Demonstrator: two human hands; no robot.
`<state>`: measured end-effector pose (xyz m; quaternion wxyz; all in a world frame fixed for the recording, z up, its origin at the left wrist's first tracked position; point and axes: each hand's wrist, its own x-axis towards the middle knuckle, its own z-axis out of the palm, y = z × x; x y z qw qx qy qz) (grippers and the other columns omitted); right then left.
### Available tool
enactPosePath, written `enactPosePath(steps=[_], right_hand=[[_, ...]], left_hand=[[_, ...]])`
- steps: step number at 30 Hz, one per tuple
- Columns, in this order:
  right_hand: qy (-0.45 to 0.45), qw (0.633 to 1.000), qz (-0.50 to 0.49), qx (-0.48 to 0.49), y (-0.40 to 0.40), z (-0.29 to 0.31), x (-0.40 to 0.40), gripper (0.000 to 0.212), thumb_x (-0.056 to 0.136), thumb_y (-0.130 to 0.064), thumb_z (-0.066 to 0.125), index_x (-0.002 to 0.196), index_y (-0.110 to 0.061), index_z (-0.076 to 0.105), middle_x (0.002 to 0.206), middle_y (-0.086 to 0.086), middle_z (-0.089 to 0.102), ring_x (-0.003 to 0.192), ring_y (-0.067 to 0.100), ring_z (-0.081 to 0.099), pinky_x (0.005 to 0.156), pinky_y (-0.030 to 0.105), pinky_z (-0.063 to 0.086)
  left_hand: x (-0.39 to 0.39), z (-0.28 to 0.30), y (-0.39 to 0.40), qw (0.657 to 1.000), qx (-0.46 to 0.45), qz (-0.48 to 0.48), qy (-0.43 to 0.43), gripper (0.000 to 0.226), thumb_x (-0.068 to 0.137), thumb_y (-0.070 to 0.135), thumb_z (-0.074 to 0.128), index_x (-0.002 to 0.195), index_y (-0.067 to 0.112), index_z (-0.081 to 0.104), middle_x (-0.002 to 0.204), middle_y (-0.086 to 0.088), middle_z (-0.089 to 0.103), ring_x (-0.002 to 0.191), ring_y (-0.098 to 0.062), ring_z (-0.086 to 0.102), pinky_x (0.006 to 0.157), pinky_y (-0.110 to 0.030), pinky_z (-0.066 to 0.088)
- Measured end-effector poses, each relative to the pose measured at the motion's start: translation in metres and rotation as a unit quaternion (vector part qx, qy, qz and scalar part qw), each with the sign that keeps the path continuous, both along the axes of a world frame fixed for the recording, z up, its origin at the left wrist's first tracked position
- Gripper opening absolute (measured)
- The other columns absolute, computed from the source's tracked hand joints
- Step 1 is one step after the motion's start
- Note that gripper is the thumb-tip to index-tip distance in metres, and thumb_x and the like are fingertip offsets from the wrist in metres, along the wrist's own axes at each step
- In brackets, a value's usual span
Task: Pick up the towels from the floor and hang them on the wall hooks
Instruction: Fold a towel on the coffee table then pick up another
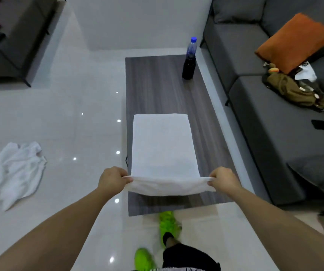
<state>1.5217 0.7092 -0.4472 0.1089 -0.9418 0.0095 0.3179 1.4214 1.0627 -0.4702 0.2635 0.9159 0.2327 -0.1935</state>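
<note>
Folded towel [162, 145] on table [153, 85]; bottle [189, 61] behind; crumpled towel [14, 171] on floor [59, 118] left.

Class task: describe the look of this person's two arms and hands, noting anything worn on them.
Both forearms are bare to the frame's edge: no sleeves, gloves, watch or rings show on the left hand or the right hand. The fingernails are too small to judge.

Bottle [189, 59] stands beyond towel [163, 145]; tabletop [153, 85] between bare.

The towel [163, 145] on the table is soft white cloth. The table [157, 85] looks like dull grey wood. The floor [69, 118] is shiny and smooth. The sofa [265, 114] is grey cloth.
</note>
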Motion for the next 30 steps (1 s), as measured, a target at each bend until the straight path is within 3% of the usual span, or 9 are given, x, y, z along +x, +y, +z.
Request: enactPosePath(steps=[4,8,15,20,22,25,30], right_hand=[[-0.014,1.000,-0.009,0.003,-0.009,-0.007,-0.029,0.011,0.087,-0.021,0.069,0.081,-0.014,0.076,0.075,0.005,0.069,0.073,0.019,0.066,0.073,0.037,0.059],[-0.050,0.998,-0.023,0.021,-0.005,-0.011,-0.014,0.014,0.088,-0.015,0.064,0.083,-0.014,0.077,0.075,0.006,0.069,0.069,0.020,0.064,0.068,0.037,0.060],[-0.080,0.994,-0.034,0.066,0.021,-0.022,0.098,0.019,0.088,-0.009,0.060,0.087,-0.017,0.077,0.079,0.006,0.070,0.074,0.023,0.065,0.072,0.042,0.060],[-0.087,0.993,-0.032,0.078,0.046,-0.039,0.201,0.014,0.088,-0.015,0.062,0.086,-0.014,0.076,0.082,0.009,0.071,0.080,0.030,0.066,0.071,0.039,0.057],[-0.108,0.989,-0.050,0.089,0.056,-0.049,0.238,0.012,0.090,-0.019,0.063,0.094,-0.014,0.074,0.090,0.009,0.071,0.089,0.033,0.066,0.072,0.033,0.052],[-0.122,0.983,-0.094,0.102,0.066,-0.066,0.273,0.035,0.091,-0.028,0.066,0.123,-0.014,0.065,0.115,0.011,0.068,0.106,0.034,0.063,0.086,0.038,0.052],[-0.045,0.987,-0.125,0.092,0.066,-0.119,0.263,0.042,0.092,-0.027,0.064,0.130,-0.008,0.061,0.124,0.012,0.066,0.112,0.031,0.062,0.086,0.030,0.047]], left_hand=[[-0.027,-0.009,-0.003,1.000,0.003,0.013,-0.008,0.016,0.089,0.034,0.067,0.086,0.021,0.077,0.079,0.002,0.068,0.077,-0.017,0.061,0.063,-0.023,0.039],[-0.014,-0.009,0.003,0.999,0.030,0.023,-0.031,0.015,0.090,0.034,0.066,0.088,0.022,0.076,0.078,0.004,0.066,0.075,-0.017,0.059,0.067,-0.024,0.040],[0.100,0.002,0.032,0.994,0.048,0.056,-0.078,0.010,0.087,0.033,0.068,0.085,0.026,0.074,0.069,0.015,0.058,0.066,-0.007,0.051,0.054,-0.019,0.034],[0.203,0.000,0.052,0.992,0.058,0.072,-0.090,0.011,0.088,0.028,0.064,0.081,0.027,0.073,0.083,0.005,0.071,0.077,-0.015,0.056,0.066,-0.024,0.039],[0.239,-0.006,0.057,0.986,0.064,0.106,-0.114,0.016,0.088,0.018,0.059,0.084,0.024,0.073,0.087,0.003,0.072,0.079,-0.017,0.058,0.070,-0.024,0.040],[0.269,-0.023,0.057,0.972,0.067,0.169,-0.147,0.020,0.089,0.011,0.055,0.094,0.019,0.073,0.091,0.001,0.072,0.080,-0.021,0.062,0.071,-0.025,0.042],[0.249,-0.088,0.045,0.989,0.037,0.139,-0.044,0.021,0.091,0.019,0.059,0.108,0.014,0.069,0.102,-0.005,0.071,0.092,-0.026,0.064,0.075,-0.029,0.046]])
